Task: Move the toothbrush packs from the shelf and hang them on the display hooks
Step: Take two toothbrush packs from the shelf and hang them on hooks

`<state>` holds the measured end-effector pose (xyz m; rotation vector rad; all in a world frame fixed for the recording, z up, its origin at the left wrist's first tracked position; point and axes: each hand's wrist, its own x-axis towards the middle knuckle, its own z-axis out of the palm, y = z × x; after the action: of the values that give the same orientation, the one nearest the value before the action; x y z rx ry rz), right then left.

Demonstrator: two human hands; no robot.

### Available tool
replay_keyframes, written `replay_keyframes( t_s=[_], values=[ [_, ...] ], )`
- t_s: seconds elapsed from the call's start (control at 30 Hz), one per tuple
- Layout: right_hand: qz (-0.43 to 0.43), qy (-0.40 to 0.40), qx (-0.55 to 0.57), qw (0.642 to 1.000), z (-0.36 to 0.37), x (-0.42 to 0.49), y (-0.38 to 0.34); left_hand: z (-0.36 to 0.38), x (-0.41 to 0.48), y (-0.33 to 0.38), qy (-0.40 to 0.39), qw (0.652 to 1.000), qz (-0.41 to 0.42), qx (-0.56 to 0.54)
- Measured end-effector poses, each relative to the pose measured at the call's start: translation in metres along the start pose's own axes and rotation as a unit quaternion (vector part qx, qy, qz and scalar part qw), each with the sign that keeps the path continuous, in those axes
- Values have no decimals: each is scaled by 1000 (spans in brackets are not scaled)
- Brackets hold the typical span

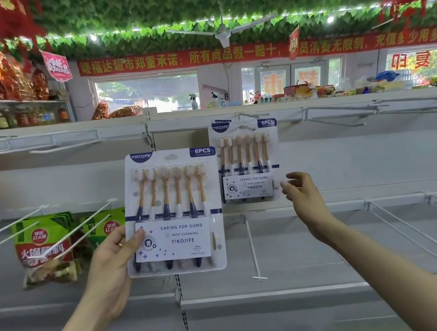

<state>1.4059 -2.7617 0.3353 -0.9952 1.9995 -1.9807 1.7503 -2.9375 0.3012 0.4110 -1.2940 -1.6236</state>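
Bright daylight reaches you from the far windows [147, 90]; shadows stay faint. Your view bows and softens toward its edges.

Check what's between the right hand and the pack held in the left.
Head view: the lower half of the hung pack lies between the right hand and the held pack.

Supermarket aisle. White metal shelving [261, 296] carries wire display hooks [252, 248]; a carded toothbrush pack [248, 160] hangs from one, food packets [43, 244] at left. A red promotional banner [194, 57] spans the wall; bottled goods [23, 116] line a shelf.
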Motion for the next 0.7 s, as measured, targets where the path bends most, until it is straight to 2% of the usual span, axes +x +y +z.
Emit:
replay_keyframes(
  t_s=[0.23,0.37,0.5,0.7],
  values=[
    [-24,-150,128,980,3,-85,-30,39,-15,-4,-21,999,20,-16],
    [-51,-214,62,974,-2,-116,-39,68,-23,-11,-44,999,13,-30],
    [-42,-177,60,981,-13,-120,-36,95,-29,-16,-71,996,1,-58],
    [-41,-130,39,990,-34,-113,-31,116,-28,-16,-92,995,6,-28]
  ],
)
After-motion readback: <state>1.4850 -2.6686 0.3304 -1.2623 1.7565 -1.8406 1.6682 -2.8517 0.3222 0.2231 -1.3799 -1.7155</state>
